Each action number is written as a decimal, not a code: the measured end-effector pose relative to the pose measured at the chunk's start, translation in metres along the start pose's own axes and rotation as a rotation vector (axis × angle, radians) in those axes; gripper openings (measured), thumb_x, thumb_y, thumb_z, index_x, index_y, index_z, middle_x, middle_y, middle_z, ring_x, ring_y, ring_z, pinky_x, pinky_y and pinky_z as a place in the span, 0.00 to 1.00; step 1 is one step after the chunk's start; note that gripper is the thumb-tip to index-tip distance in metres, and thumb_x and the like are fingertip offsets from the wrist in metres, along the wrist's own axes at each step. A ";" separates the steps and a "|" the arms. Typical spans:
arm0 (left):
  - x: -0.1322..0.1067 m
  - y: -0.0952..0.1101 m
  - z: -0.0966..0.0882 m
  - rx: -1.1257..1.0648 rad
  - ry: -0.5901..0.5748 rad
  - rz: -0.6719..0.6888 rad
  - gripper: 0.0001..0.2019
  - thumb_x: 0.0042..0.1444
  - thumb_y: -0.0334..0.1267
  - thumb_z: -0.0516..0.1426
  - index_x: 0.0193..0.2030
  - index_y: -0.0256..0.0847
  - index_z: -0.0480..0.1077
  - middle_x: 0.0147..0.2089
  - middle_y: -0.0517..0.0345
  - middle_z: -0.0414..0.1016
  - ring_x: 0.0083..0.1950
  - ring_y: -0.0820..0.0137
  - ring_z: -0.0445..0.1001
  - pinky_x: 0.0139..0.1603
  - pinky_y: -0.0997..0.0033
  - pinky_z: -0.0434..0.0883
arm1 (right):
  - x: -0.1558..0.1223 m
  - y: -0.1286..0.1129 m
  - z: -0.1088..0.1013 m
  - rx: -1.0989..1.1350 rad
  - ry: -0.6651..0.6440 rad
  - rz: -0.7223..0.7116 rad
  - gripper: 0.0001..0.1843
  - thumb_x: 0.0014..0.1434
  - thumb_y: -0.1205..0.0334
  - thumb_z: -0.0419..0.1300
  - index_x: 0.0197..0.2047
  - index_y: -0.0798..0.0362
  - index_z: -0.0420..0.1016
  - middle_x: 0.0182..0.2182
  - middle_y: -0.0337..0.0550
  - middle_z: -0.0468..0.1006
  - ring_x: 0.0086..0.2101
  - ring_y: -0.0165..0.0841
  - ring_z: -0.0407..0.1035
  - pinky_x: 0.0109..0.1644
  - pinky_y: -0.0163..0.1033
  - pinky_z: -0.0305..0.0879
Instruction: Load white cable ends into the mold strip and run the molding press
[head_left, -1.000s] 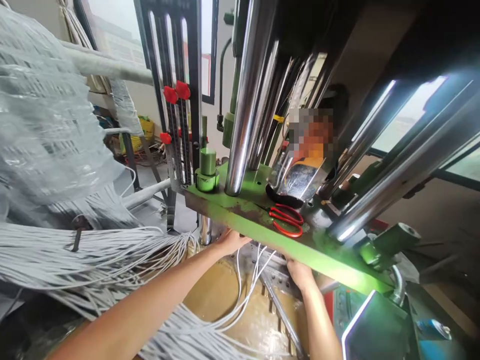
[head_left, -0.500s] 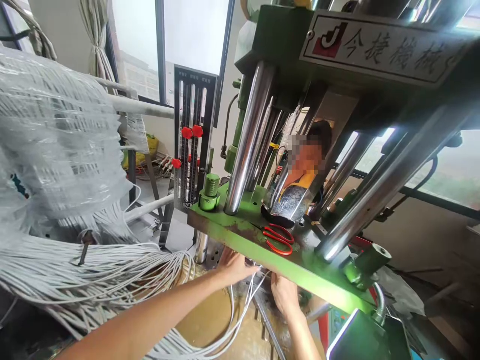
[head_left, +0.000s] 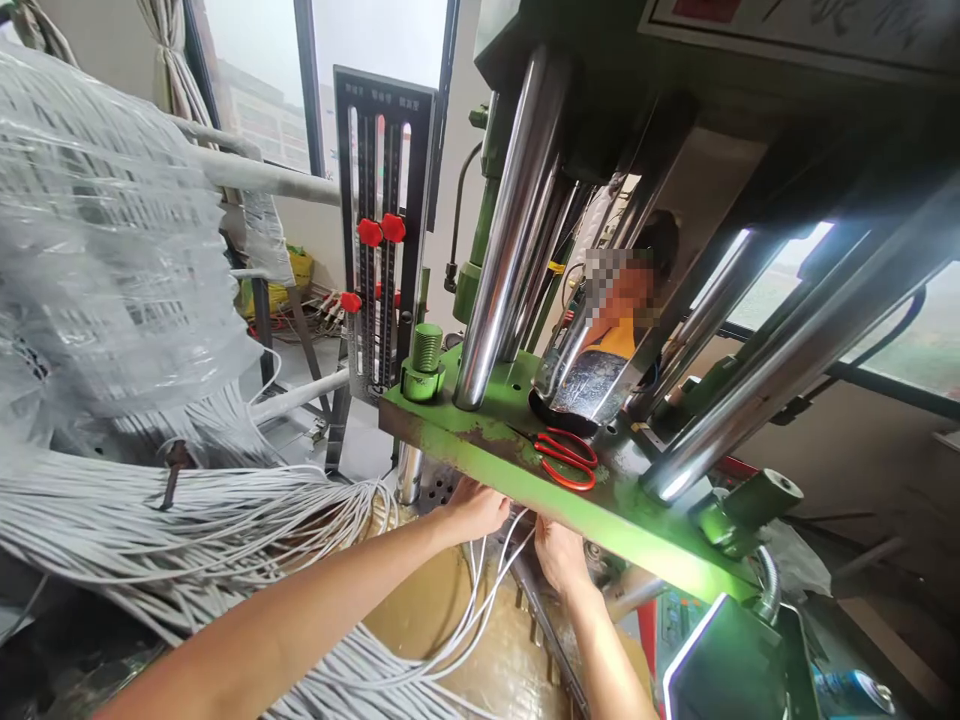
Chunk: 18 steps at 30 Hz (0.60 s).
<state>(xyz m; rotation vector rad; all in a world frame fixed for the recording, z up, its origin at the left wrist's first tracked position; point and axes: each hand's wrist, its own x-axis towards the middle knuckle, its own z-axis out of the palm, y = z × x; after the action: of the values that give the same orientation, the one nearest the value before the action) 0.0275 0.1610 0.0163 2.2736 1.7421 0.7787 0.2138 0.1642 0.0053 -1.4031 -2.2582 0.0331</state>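
Observation:
Both my hands reach under the green plate (head_left: 495, 462) of a vertical press. My left hand (head_left: 474, 508) is by the plate's near edge, its fingers closed around thin white wires (head_left: 491, 590) that trail back down toward me. My right hand (head_left: 556, 553) is just to the right, its fingertips hidden beneath the plate, so what it grips cannot be made out. A large bundle of white wires (head_left: 187, 520) hangs at the left.
Red-handled scissors (head_left: 566, 459) lie on top of the green plate. Polished steel columns (head_left: 510, 240) rise from it. A black slotted rail with red knobs (head_left: 379, 230) stands behind. Another person is behind the press. Wrapped wire coils (head_left: 97, 240) fill the left.
My view has shifted up and then slightly down. My right hand has moved left, closer to my left hand under the plate.

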 end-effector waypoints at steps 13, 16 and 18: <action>-0.005 -0.004 -0.002 0.062 -0.063 0.114 0.16 0.61 0.31 0.47 0.36 0.35 0.76 0.35 0.46 0.78 0.39 0.60 0.74 0.46 0.62 0.69 | -0.019 0.017 0.001 -0.011 -0.015 0.095 0.27 0.53 0.78 0.43 0.49 0.58 0.76 0.43 0.53 0.79 0.47 0.41 0.70 0.52 0.44 0.64; -0.010 -0.021 -0.004 0.105 -0.058 0.122 0.14 0.58 0.27 0.48 0.34 0.35 0.76 0.31 0.46 0.77 0.37 0.59 0.74 0.46 0.60 0.68 | -0.030 0.020 -0.003 -0.049 0.009 0.114 0.30 0.52 0.79 0.43 0.53 0.57 0.74 0.46 0.54 0.78 0.49 0.43 0.68 0.53 0.46 0.62; -0.015 -0.029 -0.003 0.118 -0.053 0.146 0.13 0.57 0.27 0.49 0.38 0.37 0.76 0.33 0.49 0.77 0.39 0.60 0.75 0.49 0.59 0.68 | -0.033 0.016 -0.005 -0.076 0.020 0.107 0.30 0.53 0.78 0.44 0.55 0.56 0.74 0.49 0.54 0.77 0.51 0.45 0.66 0.56 0.48 0.60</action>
<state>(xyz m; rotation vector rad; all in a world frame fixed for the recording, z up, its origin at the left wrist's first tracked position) -0.0008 0.1553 0.0017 2.4978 1.6552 0.6503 0.2417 0.1422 -0.0069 -1.5555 -2.1872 -0.0318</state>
